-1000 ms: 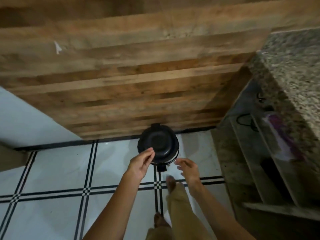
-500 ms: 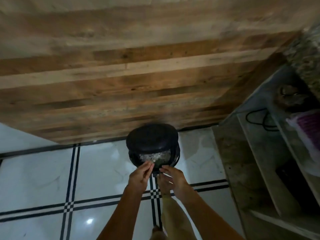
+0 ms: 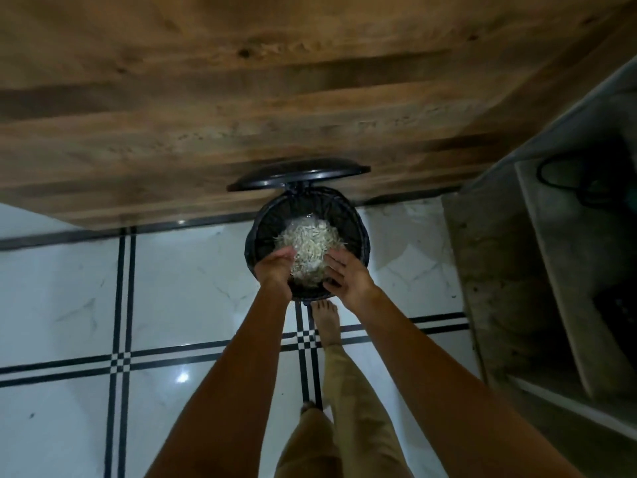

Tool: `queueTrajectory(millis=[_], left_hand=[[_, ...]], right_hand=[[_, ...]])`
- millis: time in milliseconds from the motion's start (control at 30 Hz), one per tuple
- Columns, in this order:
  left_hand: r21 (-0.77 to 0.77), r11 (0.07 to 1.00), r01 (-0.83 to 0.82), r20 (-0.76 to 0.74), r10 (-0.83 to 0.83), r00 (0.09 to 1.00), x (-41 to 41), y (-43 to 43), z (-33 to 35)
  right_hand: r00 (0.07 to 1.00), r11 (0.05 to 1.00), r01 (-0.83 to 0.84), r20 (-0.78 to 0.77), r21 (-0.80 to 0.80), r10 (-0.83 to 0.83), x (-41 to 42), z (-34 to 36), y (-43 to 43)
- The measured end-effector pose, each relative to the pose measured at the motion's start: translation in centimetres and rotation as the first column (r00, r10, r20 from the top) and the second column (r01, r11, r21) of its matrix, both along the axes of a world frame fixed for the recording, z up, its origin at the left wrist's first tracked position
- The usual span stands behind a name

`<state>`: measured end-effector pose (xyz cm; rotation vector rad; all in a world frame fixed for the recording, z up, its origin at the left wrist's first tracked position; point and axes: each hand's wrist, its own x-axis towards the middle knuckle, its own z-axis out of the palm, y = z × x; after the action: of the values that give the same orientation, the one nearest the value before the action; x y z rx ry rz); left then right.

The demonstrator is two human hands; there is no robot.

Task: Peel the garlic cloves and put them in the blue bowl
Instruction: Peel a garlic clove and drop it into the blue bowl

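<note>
Standing open against the wooden panel (image 3: 241, 98): black round bin (image 3: 358, 232), lid (image 3: 296, 174) tipped up at the far side. Inside, pale garlic skins (image 3: 310, 243), a loose heap, no clear long axis. Left hand (image 3: 275, 267) and right hand (image 3: 344, 274) above the near rim, fingers relaxed, pointing inward, apart. Bare foot (image 3: 325, 319) just beside the bin's base on white tile floor (image 3: 172, 288).

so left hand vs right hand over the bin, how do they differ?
The left hand is seen edge-on with its fingers bunched toward the pale peelings, while the right hand shows its back, fingers spread and straighter. The left hand sits over the bin's left rim, the right hand over its near right rim. Both are above the open bin, whose lid stands up. Whether either holds anything cannot be told.
</note>
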<state>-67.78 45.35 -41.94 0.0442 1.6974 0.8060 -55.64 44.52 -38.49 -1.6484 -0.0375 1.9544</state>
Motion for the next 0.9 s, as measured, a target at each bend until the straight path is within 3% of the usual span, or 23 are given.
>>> queueTrajectory(millis=[200, 300, 400, 533, 633, 733, 900], left_hand=[[0.09, 0.996, 0.017, -0.068, -0.011, 0.998, -0.2, -2.5, 6.3], [0.145, 0.979, 0.141, -0.213, -0.108, 0.971, 1.6, -4.6, 12.2], [0.266, 0.904, 0.334, -0.22, -0.28, 0.934, 6.3, -5.9, 20.4], [0.42, 0.688, 0.592, -0.216, -0.557, 0.802, 16.8, -7.6, 32.8], [0.513, 0.508, 0.692, -0.169, -0.73, 0.662, 26.5, -10.8, 39.7], [0.575, 0.311, 0.757, -0.181, -0.854, 0.488, 36.2, -16.1, 43.2], [0.599, 0.014, 0.8, -0.17, -0.975, 0.144, 50.3, -30.9, 44.4]], right_hand=[[1.0, 0.999, 0.007, -0.024, 0.05, -0.005, 0.2, 4.5, -1.8], [1.0, 0.992, 0.022, 0.004, 0.122, -0.022, 1.4, 9.5, -4.0], [0.985, 0.966, 0.085, 0.125, 0.246, -0.118, 5.1, 16.5, -6.6], [0.927, 0.908, 0.198, 0.23, 0.37, -0.296, 14.4, 26.3, -11.7], [0.834, 0.803, 0.322, 0.25, 0.501, -0.491, 23.1, 32.9, -17.1], [0.679, 0.676, 0.366, 0.314, 0.639, -0.664, 32.1, 37.9, -25.0], [0.305, 0.644, 0.32, 0.568, 0.695, -0.765, 44.4, 40.3, -43.7]])
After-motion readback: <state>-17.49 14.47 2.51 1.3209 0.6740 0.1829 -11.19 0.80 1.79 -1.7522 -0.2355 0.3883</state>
